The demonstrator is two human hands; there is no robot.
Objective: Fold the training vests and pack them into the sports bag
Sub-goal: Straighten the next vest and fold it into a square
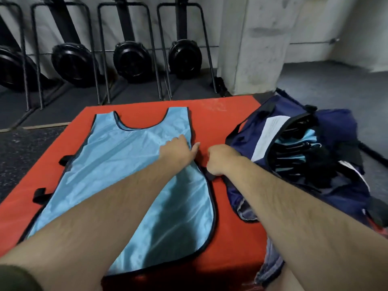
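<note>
**Light-blue training vest** (130,175) lies flat on a red mat (231,127) — long axis running away from the person, neckline at the far end. Left hand (178,151) presses its right edge, fingers straight. Right hand (220,158) sits just beside that edge, fingers curled; whether it pinches anything cannot be told. The open navy sports bag (336,127) holds folded vests (294,143) — print on its white sheet (270,133) is illegible.

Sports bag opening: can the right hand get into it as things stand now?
Probably yes. The right hand is beside the navy sports bag, whose top gapes open with folded vests inside; nothing lies between them.
</note>
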